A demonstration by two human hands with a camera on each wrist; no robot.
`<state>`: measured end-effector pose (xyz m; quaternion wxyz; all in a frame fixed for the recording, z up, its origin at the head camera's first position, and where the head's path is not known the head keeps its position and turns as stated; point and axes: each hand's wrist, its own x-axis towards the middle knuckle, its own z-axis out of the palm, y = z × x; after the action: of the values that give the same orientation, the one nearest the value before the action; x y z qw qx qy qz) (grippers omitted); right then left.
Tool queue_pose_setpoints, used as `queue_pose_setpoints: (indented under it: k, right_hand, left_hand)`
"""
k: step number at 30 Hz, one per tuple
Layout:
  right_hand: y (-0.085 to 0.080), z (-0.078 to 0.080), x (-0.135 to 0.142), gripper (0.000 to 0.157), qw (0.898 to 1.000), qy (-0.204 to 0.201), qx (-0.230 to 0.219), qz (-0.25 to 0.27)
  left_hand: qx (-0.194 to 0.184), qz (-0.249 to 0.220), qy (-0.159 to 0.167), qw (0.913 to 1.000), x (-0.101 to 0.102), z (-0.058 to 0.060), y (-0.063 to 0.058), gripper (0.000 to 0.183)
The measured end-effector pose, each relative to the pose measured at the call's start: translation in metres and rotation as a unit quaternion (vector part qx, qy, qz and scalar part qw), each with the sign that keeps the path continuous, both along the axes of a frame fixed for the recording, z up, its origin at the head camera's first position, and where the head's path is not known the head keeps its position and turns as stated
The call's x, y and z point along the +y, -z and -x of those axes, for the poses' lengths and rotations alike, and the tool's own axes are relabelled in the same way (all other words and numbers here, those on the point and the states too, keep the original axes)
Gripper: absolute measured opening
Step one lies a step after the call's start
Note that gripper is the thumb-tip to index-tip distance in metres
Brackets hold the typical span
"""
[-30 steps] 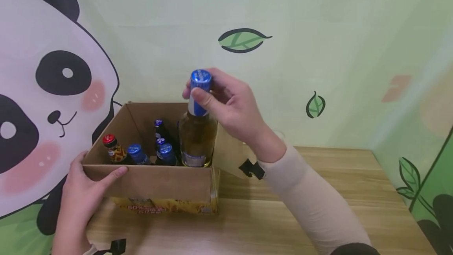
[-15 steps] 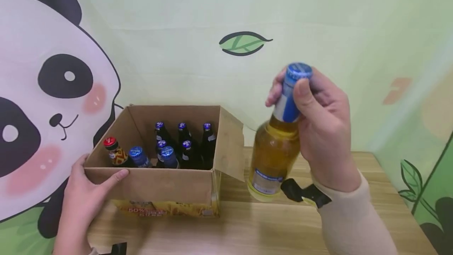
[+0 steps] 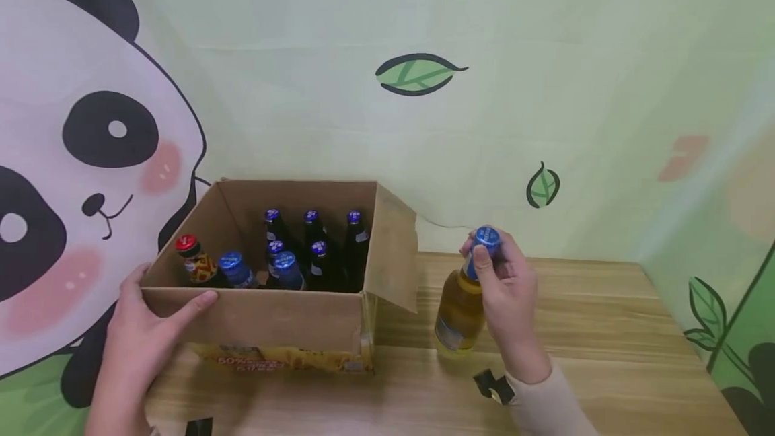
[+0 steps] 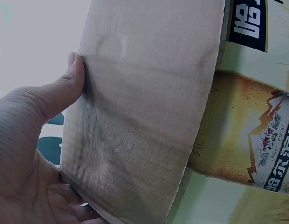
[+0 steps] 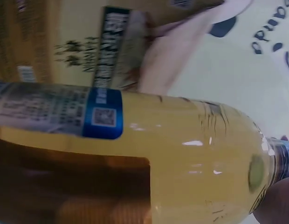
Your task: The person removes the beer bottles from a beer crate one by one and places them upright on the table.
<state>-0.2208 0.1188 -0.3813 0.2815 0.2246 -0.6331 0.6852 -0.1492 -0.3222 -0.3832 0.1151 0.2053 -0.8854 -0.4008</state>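
Observation:
My right hand (image 3: pixel 505 288) grips a clear beer bottle (image 3: pixel 460 311) by its blue-wrapped neck, thumb just below the blue cap. The bottle, filled with amber liquid, leans slightly, its base at the wooden table to the right of the box. Up close in the right wrist view, the bottle's body (image 5: pixel 191 140) and a blue-and-silver label show. My left hand (image 3: pixel 145 335) holds the cardboard box (image 3: pixel 260 315) at its front left corner. In the left wrist view the thumb lies on the cardboard edge (image 4: pixel 144 93), and the fingers go partly behind it.
Inside the box stand several dark bottles with blue caps (image 3: pixel 319 264), two with light-blue necks (image 3: pixel 289 271), and a red-capped bottle (image 3: pixel 196 261). A side flap (image 3: pixel 396 247) juts out to the right. Wooden table (image 3: pixel 593 328) runs up to a panda-printed backdrop (image 3: pixel 290 73).
My right hand has lifted the beer bottle out of the box, carried it right, then lowered it toward the table. The left hand keeps its hold on the box corner.

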Motion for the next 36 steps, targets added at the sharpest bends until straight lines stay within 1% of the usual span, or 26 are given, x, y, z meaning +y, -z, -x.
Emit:
queue_pose_setpoints:
  k: [6,12,17,20,22,24,27,31,34,36]
  right_hand:
    - [0.023,0.017,-0.007,0.016,1.000,0.010,0.003,0.023]
    - [0.045,0.029,-0.009,0.015,1.000,0.009,0.002,0.005]
    - [0.059,0.036,-0.008,0.016,1.000,0.009,-0.007,0.000]
    - [0.062,0.040,-0.006,0.017,1.000,0.009,-0.012,-0.008]
    - [0.063,0.044,-0.005,0.017,1.000,0.003,-0.003,-0.013]
    - [0.065,0.048,-0.006,0.016,1.000,-0.006,0.009,-0.020]
    - [0.069,0.054,-0.008,0.014,0.999,-0.014,0.044,-0.029]
    - [0.075,0.061,-0.009,0.010,0.996,0.001,0.076,-0.038]
    - [0.075,0.066,-0.008,0.009,0.996,0.010,0.081,-0.042]
    - [0.071,0.069,-0.009,0.009,0.996,0.012,0.079,-0.046]
  left_hand:
    - [-0.002,0.014,0.002,0.9999,0.001,0.002,0.002,0.121]
    - [-0.006,0.011,0.002,0.9999,-0.001,0.002,0.001,0.122]
    - [-0.013,0.007,0.001,0.9999,-0.002,0.001,0.000,0.123]
    - [-0.010,0.008,0.002,0.9999,-0.001,0.001,0.001,0.122]
    - [-0.009,0.007,0.002,0.9999,-0.001,0.001,0.001,0.122]
    - [-0.012,0.006,0.000,0.9999,0.000,0.001,0.001,0.122]
    - [-0.017,0.000,-0.005,0.9998,0.001,0.002,0.001,0.123]
    - [-0.022,-0.003,-0.010,0.9997,0.001,0.002,0.001,0.123]
    - [-0.025,0.003,-0.015,0.9996,0.001,0.002,0.000,0.124]
    - [-0.025,0.005,-0.016,0.9995,0.001,0.003,0.000,0.124]
